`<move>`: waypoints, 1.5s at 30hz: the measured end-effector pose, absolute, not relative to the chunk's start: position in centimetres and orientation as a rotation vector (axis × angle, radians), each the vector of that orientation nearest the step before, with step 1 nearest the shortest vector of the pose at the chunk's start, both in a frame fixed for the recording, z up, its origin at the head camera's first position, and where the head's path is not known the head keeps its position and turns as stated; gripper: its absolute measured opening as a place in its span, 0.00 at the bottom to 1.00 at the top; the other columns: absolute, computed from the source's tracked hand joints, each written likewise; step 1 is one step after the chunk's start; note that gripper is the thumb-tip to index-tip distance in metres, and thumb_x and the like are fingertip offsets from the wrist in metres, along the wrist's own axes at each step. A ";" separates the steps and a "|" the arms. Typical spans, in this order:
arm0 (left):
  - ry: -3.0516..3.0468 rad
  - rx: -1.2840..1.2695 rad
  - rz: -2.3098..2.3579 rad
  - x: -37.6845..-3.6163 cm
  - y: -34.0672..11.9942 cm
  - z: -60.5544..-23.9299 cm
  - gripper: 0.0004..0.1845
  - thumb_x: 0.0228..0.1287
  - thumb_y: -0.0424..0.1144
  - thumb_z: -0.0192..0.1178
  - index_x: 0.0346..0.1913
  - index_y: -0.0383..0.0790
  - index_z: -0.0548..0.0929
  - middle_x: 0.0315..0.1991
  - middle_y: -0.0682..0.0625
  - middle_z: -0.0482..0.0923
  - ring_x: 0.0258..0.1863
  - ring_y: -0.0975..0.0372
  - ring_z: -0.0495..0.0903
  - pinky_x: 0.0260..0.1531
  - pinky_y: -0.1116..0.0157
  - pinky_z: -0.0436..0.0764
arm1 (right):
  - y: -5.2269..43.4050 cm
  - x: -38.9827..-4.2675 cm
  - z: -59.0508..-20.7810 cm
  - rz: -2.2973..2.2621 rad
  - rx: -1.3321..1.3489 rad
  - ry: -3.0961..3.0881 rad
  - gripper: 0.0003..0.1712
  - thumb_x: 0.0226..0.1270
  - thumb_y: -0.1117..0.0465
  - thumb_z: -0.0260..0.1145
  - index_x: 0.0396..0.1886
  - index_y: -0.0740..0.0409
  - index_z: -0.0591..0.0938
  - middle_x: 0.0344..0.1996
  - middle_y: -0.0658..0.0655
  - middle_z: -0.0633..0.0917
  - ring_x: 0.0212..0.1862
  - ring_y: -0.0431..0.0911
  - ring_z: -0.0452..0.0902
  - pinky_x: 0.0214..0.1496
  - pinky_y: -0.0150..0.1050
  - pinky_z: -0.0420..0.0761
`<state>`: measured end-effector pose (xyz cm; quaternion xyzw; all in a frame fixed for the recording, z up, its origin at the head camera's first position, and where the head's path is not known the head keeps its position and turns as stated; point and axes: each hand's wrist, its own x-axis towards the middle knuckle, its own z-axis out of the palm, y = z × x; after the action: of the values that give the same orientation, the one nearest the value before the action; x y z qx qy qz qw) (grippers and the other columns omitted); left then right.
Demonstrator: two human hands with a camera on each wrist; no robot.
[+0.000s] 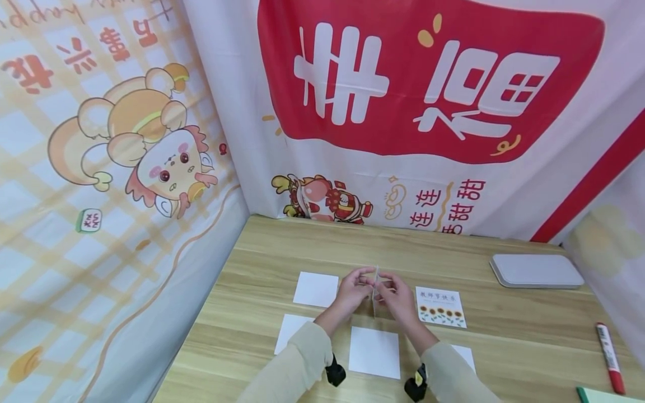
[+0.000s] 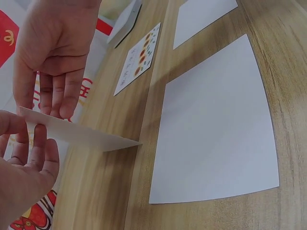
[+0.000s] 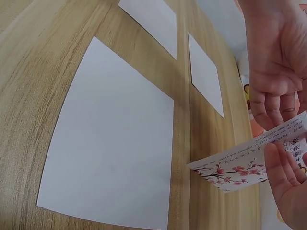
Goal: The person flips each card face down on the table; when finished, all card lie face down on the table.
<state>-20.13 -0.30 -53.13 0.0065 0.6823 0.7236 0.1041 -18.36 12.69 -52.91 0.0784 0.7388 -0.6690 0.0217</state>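
Thin rectangular paper card [image 1: 375,291], blossom-printed, pinched upright by left hand [image 1: 353,291] and right hand [image 1: 398,296], woodgrain table [image 1: 252,268]

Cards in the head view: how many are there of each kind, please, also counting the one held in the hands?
Plain white cards, lying flat: 4
Sunflower card, lying face up: 1
Blossom card, pinched between left hand and right hand: 1
Total: 6
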 end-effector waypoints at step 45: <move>2.358 -0.038 2.022 -19.8 -3.0 -55.7 0.16 0.48 0.27 0.65 0.44 0.36 0.83 0.35 0.48 0.79 0.32 0.63 0.76 0.33 0.69 0.79 | 15.1 -17.0 -49.8 -2.199 0.284 2.362 0.17 0.56 0.75 0.62 0.48 0.70 0.77 0.36 0.63 0.81 0.30 0.38 0.78 0.33 0.35 0.82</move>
<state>-19.83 -3.03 -55.66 -0.0123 0.7590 0.6508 0.0174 -16.97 15.09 -49.78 0.0876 0.7282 -0.6780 -0.0487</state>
